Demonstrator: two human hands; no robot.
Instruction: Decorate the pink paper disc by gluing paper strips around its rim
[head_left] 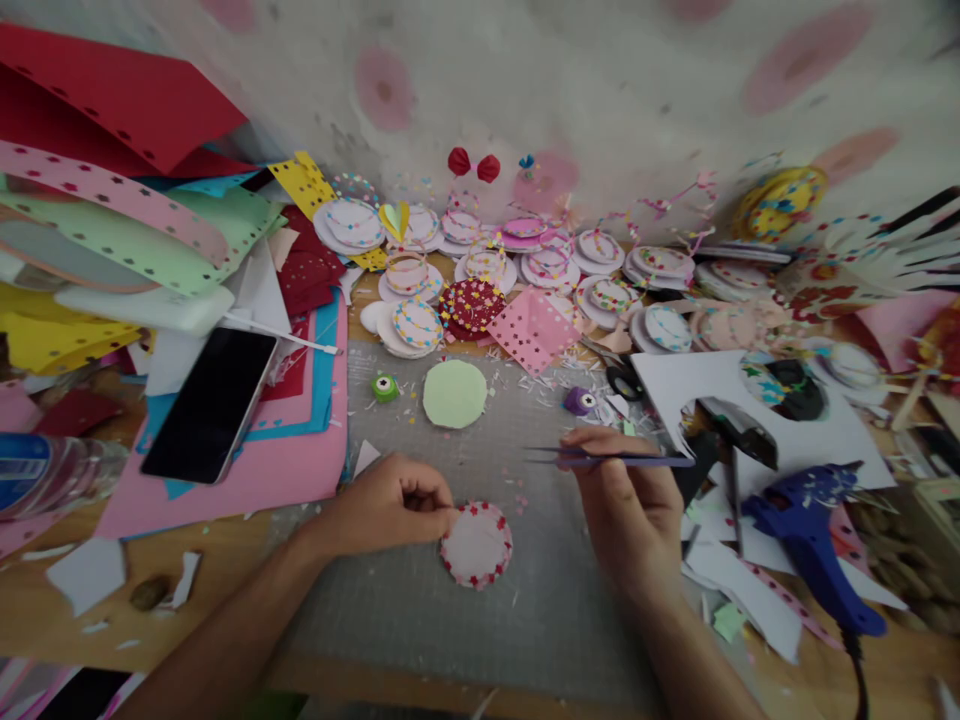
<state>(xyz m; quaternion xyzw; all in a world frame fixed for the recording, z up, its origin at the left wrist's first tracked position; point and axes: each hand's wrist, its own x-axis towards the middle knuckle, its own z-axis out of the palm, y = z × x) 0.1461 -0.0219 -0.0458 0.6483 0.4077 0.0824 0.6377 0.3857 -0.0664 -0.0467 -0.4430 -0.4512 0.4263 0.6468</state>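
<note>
Head view: a gray cutting mat (555, 620) lies on a wooden tabletop (247, 570), with a pale, pink-spotted backdrop (465, 90) rising beyond its far edge. Small white hats (416, 325) with beaded trim stand in rows along the far side of the mat. To its left lie a black phone (214, 405) on stacked colored sheets (300, 485) and, farther out, a clear bottle (56, 475); to its right, a blue glue gun (810, 540) rests among paper scraps. On the mat's far half are a pale green disc (454, 394), a green punch (385, 388) to the left of that disc and a purple punch (580, 401) to its right. The white disc (478, 545), edged with red stars, is at the near middle of the mat, just beyond the fingertips of the left hand (397, 505); thumb and forefinger are closed on its left rim. The right hand (630, 520), over the mat's right part, has its fingers wrapped around slim tweezers (645, 461), whose narrowly parted tips point left, beyond the white disc and apart from it.
</note>
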